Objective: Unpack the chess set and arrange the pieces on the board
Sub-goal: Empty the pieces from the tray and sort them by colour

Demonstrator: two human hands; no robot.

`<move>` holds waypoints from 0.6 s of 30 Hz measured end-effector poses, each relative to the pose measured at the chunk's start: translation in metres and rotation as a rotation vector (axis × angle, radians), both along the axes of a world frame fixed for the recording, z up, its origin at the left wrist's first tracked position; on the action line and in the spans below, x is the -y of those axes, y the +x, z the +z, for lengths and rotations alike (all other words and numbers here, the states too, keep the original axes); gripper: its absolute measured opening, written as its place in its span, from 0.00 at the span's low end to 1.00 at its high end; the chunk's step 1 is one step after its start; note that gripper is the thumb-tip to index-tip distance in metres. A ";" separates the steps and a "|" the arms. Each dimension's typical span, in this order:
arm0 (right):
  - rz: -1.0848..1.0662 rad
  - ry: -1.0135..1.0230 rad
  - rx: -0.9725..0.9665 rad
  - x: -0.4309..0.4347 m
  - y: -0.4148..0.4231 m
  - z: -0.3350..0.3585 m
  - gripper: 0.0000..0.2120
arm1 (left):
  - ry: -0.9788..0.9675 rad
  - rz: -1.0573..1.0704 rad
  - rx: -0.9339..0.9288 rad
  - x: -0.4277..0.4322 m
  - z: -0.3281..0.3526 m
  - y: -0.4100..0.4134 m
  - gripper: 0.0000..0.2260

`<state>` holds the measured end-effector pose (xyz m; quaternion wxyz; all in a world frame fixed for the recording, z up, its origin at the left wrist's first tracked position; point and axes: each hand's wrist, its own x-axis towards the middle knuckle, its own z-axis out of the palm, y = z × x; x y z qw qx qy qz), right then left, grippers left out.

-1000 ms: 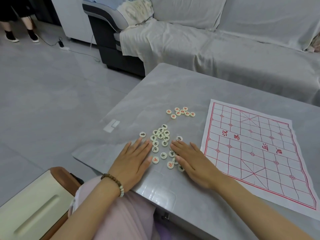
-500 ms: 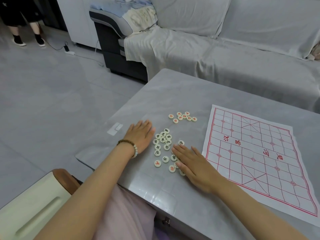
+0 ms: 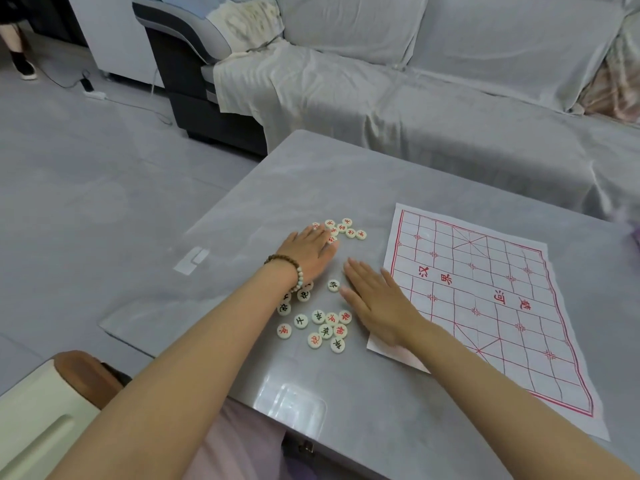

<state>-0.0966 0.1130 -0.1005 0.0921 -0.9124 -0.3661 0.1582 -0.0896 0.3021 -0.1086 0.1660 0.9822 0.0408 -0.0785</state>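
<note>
Fingers straight, pressed together on both; right hand flat just beside board, left hand touching pieces farther off.

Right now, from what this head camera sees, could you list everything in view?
chess pieces: about twenty showing, cream discs with red or black characters, two loose groups on the table, none on the board
board: one, white sheet with red grid, table's right side
table: one, grey, before the sofa
sofa: one, under grey cloth, behind the table
power strip: one, white, on the floor, far left
bracelet: one, brown beads, left wrist
left hand: one, flat, fingers straight on the far group
right hand: one, flat on the table, at the board's left edge
</note>
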 end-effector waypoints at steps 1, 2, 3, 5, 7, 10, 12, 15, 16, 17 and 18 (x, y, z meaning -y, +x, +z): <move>-0.017 0.001 0.011 -0.009 0.012 -0.002 0.28 | -0.028 0.006 0.026 -0.001 0.002 -0.003 0.25; -0.030 0.002 0.019 -0.018 0.024 -0.004 0.28 | -0.042 0.011 0.051 -0.002 0.004 -0.008 0.24; -0.042 0.003 0.018 -0.026 0.035 -0.006 0.29 | -0.042 0.014 0.071 -0.003 0.005 -0.015 0.24; -0.060 0.002 -0.004 -0.040 0.054 -0.008 0.29 | -0.027 0.020 0.081 -0.003 0.008 -0.031 0.23; -0.064 0.013 -0.017 -0.047 0.062 -0.007 0.28 | -0.021 0.022 0.063 -0.001 0.011 -0.050 0.23; 0.011 0.161 0.044 -0.037 0.046 0.003 0.26 | -0.022 0.010 0.079 0.004 0.012 -0.085 0.23; 0.110 0.301 0.030 -0.019 0.014 0.013 0.25 | -0.027 -0.004 0.116 0.007 0.010 -0.110 0.29; 0.216 0.292 -0.067 0.011 -0.033 0.019 0.26 | -0.013 -0.036 0.118 0.009 -0.002 -0.132 0.33; 0.242 0.240 -0.067 0.020 -0.044 0.018 0.28 | -0.002 -0.044 0.113 0.010 -0.006 -0.134 0.32; 0.263 0.178 -0.056 0.026 -0.051 0.016 0.29 | 0.005 -0.042 0.112 0.011 -0.009 -0.135 0.31; 0.280 0.114 -0.042 0.030 -0.056 0.014 0.31 | 0.007 -0.034 0.110 0.011 -0.010 -0.134 0.30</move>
